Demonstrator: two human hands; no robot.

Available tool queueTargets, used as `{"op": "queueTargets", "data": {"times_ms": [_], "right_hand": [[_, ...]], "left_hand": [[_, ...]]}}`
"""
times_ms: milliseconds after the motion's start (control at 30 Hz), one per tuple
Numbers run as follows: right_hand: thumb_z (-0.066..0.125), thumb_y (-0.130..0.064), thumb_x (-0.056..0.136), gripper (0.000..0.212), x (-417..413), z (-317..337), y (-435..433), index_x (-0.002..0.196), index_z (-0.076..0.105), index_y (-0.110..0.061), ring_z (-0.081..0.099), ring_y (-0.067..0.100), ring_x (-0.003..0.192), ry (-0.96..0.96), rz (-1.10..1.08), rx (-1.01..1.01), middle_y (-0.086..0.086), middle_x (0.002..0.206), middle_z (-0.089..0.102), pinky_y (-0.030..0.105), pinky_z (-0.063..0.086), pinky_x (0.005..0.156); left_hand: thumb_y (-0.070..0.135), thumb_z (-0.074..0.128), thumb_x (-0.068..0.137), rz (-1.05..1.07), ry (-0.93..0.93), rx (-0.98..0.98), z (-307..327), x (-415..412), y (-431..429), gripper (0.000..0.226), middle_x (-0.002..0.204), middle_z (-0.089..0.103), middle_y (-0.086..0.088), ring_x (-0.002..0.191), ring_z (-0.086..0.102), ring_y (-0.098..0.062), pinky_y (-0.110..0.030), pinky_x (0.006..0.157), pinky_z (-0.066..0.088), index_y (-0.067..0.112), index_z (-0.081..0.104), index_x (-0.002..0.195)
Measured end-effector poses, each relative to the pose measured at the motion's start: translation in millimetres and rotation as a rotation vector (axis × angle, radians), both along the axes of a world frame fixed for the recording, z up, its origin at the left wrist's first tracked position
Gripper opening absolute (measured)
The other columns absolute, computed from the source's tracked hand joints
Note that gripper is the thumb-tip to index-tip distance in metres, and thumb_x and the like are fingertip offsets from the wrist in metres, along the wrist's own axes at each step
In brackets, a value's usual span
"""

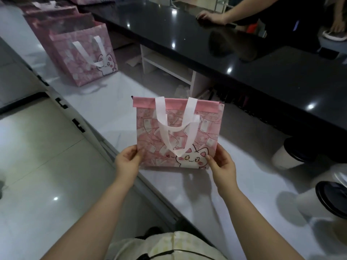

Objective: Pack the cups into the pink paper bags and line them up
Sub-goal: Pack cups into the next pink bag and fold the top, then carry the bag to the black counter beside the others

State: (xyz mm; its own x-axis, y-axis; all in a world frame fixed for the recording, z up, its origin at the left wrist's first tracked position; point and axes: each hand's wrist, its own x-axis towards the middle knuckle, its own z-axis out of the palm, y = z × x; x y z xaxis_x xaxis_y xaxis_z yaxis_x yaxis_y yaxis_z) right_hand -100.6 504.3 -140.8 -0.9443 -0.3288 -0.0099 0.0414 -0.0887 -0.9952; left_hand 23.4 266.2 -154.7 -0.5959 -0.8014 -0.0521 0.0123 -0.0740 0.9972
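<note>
A flat pink paper bag (169, 132) with white handles and a cat print stands upright above the white counter. My left hand (128, 160) pinches its lower left edge and my right hand (221, 164) pinches its lower right corner. Two white cups with black lids stand at the right: one cup (289, 156) under the black ledge, a nearer cup (323, 199) at the frame edge. A row of opened pink bags (84, 55) stands at the far left along the counter.
A glossy black raised countertop (244, 59) runs across the back right, with another person's hand (208, 16) resting on it. White shelving (165, 66) sits under it. A glass display case top (43, 147) lies to the left.
</note>
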Motion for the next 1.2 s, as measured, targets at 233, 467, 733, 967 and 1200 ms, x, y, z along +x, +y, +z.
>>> {"op": "queueTargets", "data": {"times_ms": [233,467,733,967,1200], "right_hand": [[0.068,-0.004,0.088,0.050,14.5,15.1,-73.6,0.132,0.054,-0.021,0.061,0.018,0.116,-0.042,0.165,-0.059,-0.003,0.130,0.062,0.040,0.055,0.091],[0.068,0.001,0.086,0.049,67.0,17.5,-162.3,0.127,0.055,-0.025,0.060,0.021,0.117,-0.063,0.420,-0.135,0.000,0.129,0.062,0.045,0.052,0.096],[0.069,-0.001,0.087,0.036,134.1,24.7,-283.3,0.119,0.060,-0.017,0.065,0.018,0.110,-0.107,0.593,-0.172,-0.001,0.116,0.070,0.030,0.056,0.086],[0.071,-0.006,0.086,0.018,224.8,31.0,-442.3,0.103,0.069,-0.012,0.071,0.019,0.090,-0.140,0.631,-0.071,0.002,0.094,0.075,0.027,0.058,0.071],[0.071,-0.012,0.087,0.011,298.5,21.5,-564.8,0.097,0.069,-0.010,0.069,0.008,0.071,-0.143,0.669,0.047,-0.003,0.079,0.073,0.018,0.054,0.060]], "left_hand": [[0.005,0.063,0.092,0.352,0.057,0.114,7.2,51.8,-18.8,0.013,0.083,0.075,0.011,0.078,0.068,-0.002,-0.018,0.069,0.056,0.013,0.070,0.100],[0.010,0.063,0.094,0.655,0.109,0.192,28.4,135.8,-48.2,0.015,0.108,0.073,-0.004,0.108,0.066,-0.028,-0.043,0.097,0.052,0.016,0.072,0.103],[0.010,0.060,0.096,0.807,0.173,0.266,40.5,229.2,-130.0,0.024,0.112,0.073,-0.005,0.104,0.069,-0.024,-0.036,0.082,0.059,0.009,0.068,0.118],[0.007,0.062,0.093,0.890,0.268,0.303,48.2,339.3,-254.1,0.020,0.101,0.076,0.001,0.089,0.073,-0.014,-0.025,0.062,0.057,0.019,0.073,0.105],[0.009,0.066,0.091,0.985,0.259,0.395,37.2,415.5,-362.4,0.020,0.097,0.076,-0.001,0.085,0.074,-0.016,-0.025,0.060,0.057,0.025,0.077,0.091]]}}
